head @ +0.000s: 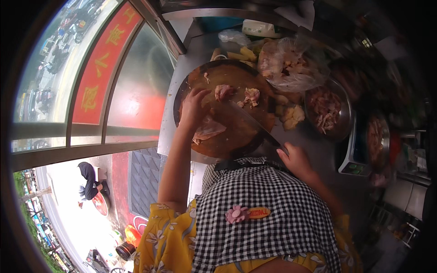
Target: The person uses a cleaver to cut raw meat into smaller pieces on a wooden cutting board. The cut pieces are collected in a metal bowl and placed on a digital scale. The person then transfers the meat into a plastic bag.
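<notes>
A round wooden chopping block (239, 136) lies before me with raw meat on it. My right hand (294, 158) grips the handle of a long knife (254, 122), whose blade crosses the block, its tip close to a small piece of meat (223, 92). My left hand (195, 108) is over the block's left side, fingers spread and curved, with a larger piece of raw meat (210, 129) beside and partly below it; whether it touches that meat is unclear. A lump of meat or fat (252, 96) sits right of the small piece.
Beyond the block is a clear plastic bag of raw meat (290, 65). A metal bowl of sliced meat (326, 109) stands at the right, near a scale (355, 157) bearing another bowl (377, 136). Yellowish fat (292, 117) lies beside the block. A framed window (136, 85) borders the left; outside, a person (89, 182) bends over a basin.
</notes>
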The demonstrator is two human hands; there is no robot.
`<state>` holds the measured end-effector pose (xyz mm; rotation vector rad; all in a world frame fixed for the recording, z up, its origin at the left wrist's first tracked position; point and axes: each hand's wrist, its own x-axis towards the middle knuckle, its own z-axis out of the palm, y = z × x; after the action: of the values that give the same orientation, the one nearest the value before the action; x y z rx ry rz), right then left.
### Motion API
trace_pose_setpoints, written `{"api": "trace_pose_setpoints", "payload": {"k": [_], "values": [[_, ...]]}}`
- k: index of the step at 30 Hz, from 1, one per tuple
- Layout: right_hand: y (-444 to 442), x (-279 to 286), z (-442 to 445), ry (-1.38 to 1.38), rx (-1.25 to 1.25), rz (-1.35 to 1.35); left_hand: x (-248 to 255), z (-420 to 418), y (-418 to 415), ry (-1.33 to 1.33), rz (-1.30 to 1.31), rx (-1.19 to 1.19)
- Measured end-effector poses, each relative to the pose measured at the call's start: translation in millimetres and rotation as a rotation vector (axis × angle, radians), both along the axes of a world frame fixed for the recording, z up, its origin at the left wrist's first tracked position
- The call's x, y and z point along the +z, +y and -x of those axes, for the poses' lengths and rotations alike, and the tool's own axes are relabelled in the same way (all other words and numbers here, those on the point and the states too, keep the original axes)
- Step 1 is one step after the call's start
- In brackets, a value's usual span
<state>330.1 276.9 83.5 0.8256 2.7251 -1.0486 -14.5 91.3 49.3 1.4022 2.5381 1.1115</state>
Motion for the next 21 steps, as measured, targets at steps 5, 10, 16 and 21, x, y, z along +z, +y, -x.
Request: {"api": "trace_pose_setpoints", "payload": {"k": [5, 10, 16, 21], "values": [[-4, -19, -23, 0.189, -0.290, 0.179, -26, -38, 95, 0.029, 0.018, -0.145], [0, -18, -19, 0.233, -0.396, 0.243, -69, -65, 136, 0.157, 0.116, -0.092], [9, -21, -8, 0.265, -0.361, 0.203, -35, -69, 105, -0.307, 0.166, -0.098], [8, -16, 10, 0.322, -0.303, 0.233, -31, -61, 85, -0.013, 0.028, -0.023]]}}
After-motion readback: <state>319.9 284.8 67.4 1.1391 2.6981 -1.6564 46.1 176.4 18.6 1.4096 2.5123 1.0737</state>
